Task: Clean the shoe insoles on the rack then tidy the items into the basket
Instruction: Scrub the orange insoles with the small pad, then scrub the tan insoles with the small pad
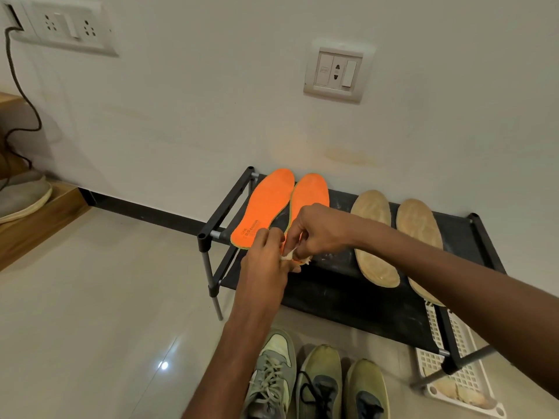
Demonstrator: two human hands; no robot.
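Note:
Two orange insoles lie side by side on the black shoe rack [338, 300], the left orange insole [266, 204] flat and the right orange insole [313, 190] partly hidden by my hands. Two beige insoles [375, 234] [419, 222] lie to their right on the same shelf. My left hand [266, 264] and my right hand [317, 231] meet over the heel of the right orange insole, both pinching a small pale cloth [290, 255]. A white plastic basket [453, 358] stands on the floor under the rack's right end.
Three greenish sneakers [320, 382] stand on the tiled floor in front of the rack. A wooden shelf with a grey shoe [24, 192] is at the far left. The wall behind carries two switch plates [334, 71] and a hanging cable.

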